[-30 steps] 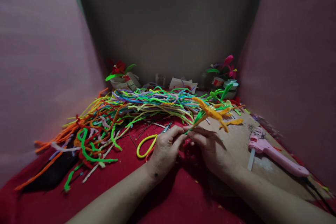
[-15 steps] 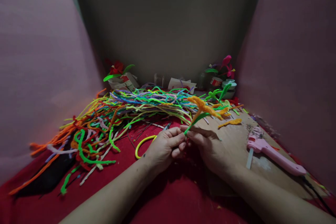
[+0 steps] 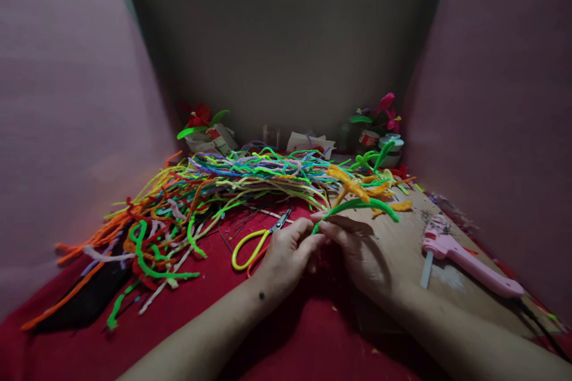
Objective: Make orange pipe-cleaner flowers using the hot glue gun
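My left hand (image 3: 288, 256) and my right hand (image 3: 360, 253) meet at the middle of a red cloth (image 3: 179, 333). Both pinch the lower end of a pipe-cleaner flower (image 3: 353, 187) with orange petals. Its green stem (image 3: 357, 207) arches out to the right above my right hand. Fingers of both hands are closed on the stem's base. Yellow-handled scissors (image 3: 254, 244) lie just left of my left hand.
A big heap of coloured pipe cleaners (image 3: 201, 190) covers the left and back. A pink glue gun (image 3: 465, 262) rests on a brown board (image 3: 415, 250) at the right. Finished flowers (image 3: 384, 116) and small boxes (image 3: 310, 143) stand by the back wall.
The green stem has bent over to the right into an arch. The orange flower sits lower than before. My hands stayed almost in place.
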Available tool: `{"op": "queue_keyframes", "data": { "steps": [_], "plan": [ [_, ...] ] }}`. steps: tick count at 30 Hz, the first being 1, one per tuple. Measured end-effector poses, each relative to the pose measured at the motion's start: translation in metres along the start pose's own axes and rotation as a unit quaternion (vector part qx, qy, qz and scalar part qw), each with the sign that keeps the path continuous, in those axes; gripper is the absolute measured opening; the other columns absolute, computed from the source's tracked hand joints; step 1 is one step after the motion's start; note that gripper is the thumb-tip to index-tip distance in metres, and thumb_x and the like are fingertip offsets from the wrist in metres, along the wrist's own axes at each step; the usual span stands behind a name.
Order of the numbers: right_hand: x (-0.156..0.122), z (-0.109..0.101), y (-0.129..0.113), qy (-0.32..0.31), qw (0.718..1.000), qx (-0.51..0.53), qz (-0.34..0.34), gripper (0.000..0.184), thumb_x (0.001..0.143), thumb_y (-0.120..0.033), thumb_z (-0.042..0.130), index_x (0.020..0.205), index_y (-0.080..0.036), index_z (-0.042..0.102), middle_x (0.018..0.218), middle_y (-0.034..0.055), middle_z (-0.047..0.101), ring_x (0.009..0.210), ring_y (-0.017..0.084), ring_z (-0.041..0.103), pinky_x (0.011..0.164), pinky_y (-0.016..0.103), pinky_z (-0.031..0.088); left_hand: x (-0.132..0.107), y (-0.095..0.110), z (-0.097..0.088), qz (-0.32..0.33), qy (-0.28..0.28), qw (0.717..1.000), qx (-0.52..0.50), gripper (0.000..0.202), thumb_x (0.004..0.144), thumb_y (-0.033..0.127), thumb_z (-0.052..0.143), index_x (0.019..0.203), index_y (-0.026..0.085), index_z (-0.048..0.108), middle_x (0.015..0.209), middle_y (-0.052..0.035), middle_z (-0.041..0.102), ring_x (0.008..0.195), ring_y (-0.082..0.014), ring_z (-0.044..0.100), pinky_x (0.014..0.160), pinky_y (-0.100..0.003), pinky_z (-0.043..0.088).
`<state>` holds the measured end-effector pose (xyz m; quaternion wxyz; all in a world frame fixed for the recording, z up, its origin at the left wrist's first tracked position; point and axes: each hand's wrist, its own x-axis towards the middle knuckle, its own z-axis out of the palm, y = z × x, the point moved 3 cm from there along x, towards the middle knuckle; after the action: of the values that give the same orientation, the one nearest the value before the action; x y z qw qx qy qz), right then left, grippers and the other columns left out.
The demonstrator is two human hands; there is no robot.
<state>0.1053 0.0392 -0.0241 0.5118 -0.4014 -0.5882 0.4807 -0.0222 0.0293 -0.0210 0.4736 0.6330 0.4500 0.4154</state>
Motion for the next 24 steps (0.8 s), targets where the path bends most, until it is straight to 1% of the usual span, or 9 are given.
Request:
{"op": "queue_keyframes", "data": {
  "steps": [3, 5, 7, 9, 12, 14, 16, 20, 24],
  "plan": [
    [0.000, 0.001, 0.000, 0.013, 1.000, 0.017, 0.015, 0.018, 0.078, -0.029, 0.057, 0.083, -0.022, 0.072, 0.073, -0.0002, 0.065, 0.068, 0.015, 0.055, 0.066, 0.027, 0.043, -0.002, 0.000, -0.003, 0.097, 0.065, 0.984, 0.138, 0.011, 0.080, 0.023, 0.050, 0.071, 0.018, 0.054, 0.059, 0.0035, 0.051, 0.053, -0.0078, 0.049, 0.053, -0.019, 0.036],
    [0.001, 0.002, 0.000, 0.000, 0.999, 0.031, 0.012, 0.017, 0.077, -0.029, 0.058, 0.082, -0.021, 0.072, 0.070, -0.0006, 0.064, 0.068, 0.015, 0.054, 0.068, 0.027, 0.043, -0.001, -0.001, -0.004, 0.085, 0.062, 0.985, 0.140, 0.017, 0.082, 0.024, 0.047, 0.067, 0.018, 0.053, 0.054, 0.0037, 0.050, 0.051, -0.0081, 0.049, 0.052, -0.019, 0.036],
    [0.001, 0.004, 0.002, -0.024, 0.998, 0.049, 0.020, 0.018, 0.078, -0.029, 0.057, 0.084, -0.020, 0.072, 0.070, -0.0005, 0.064, 0.067, 0.015, 0.054, 0.065, 0.027, 0.042, 0.001, -0.002, -0.004, 0.011, 0.022, 0.997, 0.069, 0.023, 0.083, 0.029, 0.045, 0.064, 0.018, 0.050, 0.048, 0.0047, 0.048, 0.040, -0.0072, 0.046, 0.044, -0.018, 0.034],
    [0.001, 0.005, 0.005, -0.033, 0.996, 0.080, 0.038, 0.019, 0.078, -0.029, 0.057, 0.086, -0.020, 0.071, 0.070, -0.0004, 0.064, 0.063, 0.013, 0.054, 0.061, 0.025, 0.042, 0.004, -0.002, -0.004, -0.053, -0.021, 0.998, -0.023, 0.023, 0.082, 0.033, 0.046, 0.066, 0.017, 0.052, 0.047, 0.0048, 0.050, 0.033, -0.0060, 0.043, 0.037, -0.017, 0.032],
    [0.000, 0.007, 0.008, -0.031, 0.991, 0.124, 0.051, 0.020, 0.076, -0.031, 0.061, 0.088, -0.018, 0.070, 0.066, 0.0000, 0.063, 0.056, 0.012, 0.054, 0.056, 0.025, 0.041, 0.007, -0.001, -0.004, -0.086, -0.065, 0.987, -0.122, 0.021, 0.079, 0.033, 0.053, 0.070, 0.014, 0.056, 0.049, 0.0034, 0.053, 0.031, -0.0043, 0.042, 0.034, -0.015, 0.030],
    [-0.001, 0.009, 0.008, -0.059, 0.984, 0.157, 0.057, 0.023, 0.077, -0.031, 0.060, 0.092, -0.016, 0.069, 0.061, -0.0001, 0.062, 0.051, 0.012, 0.054, 0.054, 0.026, 0.042, 0.007, -0.001, -0.005, -0.090, -0.092, 0.977, -0.169, 0.021, 0.078, 0.031, 0.056, 0.069, 0.012, 0.057, 0.050, 0.0023, 0.055, 0.031, -0.0032, 0.042, 0.034, -0.014, 0.028],
    [-0.002, 0.011, 0.006, -0.074, 0.978, 0.183, 0.063, 0.023, 0.078, -0.031, 0.059, 0.093, -0.016, 0.069, 0.058, -0.0007, 0.062, 0.050, 0.012, 0.055, 0.056, 0.027, 0.044, 0.007, -0.002, -0.004, -0.096, -0.117, 0.965, -0.216, 0.022, 0.079, 0.030, 0.057, 0.067, 0.012, 0.057, 0.051, 0.0016, 0.056, 0.031, -0.0021, 0.041, 0.033, -0.014, 0.026],
    [0.000, 0.008, 0.003, -0.054, 0.980, 0.179, 0.068, 0.017, 0.075, -0.026, 0.063, 0.086, -0.017, 0.072, 0.065, 0.0001, 0.065, 0.064, 0.013, 0.058, 0.069, 0.027, 0.043, 0.006, -0.003, -0.003, -0.125, -0.172, 0.927, -0.310, 0.020, 0.078, 0.028, 0.059, 0.068, 0.011, 0.057, 0.046, 0.0034, 0.052, 0.027, -0.0007, 0.033, 0.031, -0.014, 0.023],
    [0.001, 0.008, 0.003, -0.087, 0.971, 0.209, 0.081, 0.021, 0.073, -0.028, 0.066, 0.092, -0.021, 0.071, 0.071, -0.0005, 0.067, 0.068, 0.013, 0.058, 0.071, 0.027, 0.043, 0.005, -0.005, -0.003, -0.156, -0.241, 0.882, -0.373, 0.019, 0.077, 0.029, 0.060, 0.071, 0.012, 0.057, 0.044, 0.0054, 0.047, 0.025, -0.0007, 0.025, 0.029, -0.014, 0.020]
  ]
}}
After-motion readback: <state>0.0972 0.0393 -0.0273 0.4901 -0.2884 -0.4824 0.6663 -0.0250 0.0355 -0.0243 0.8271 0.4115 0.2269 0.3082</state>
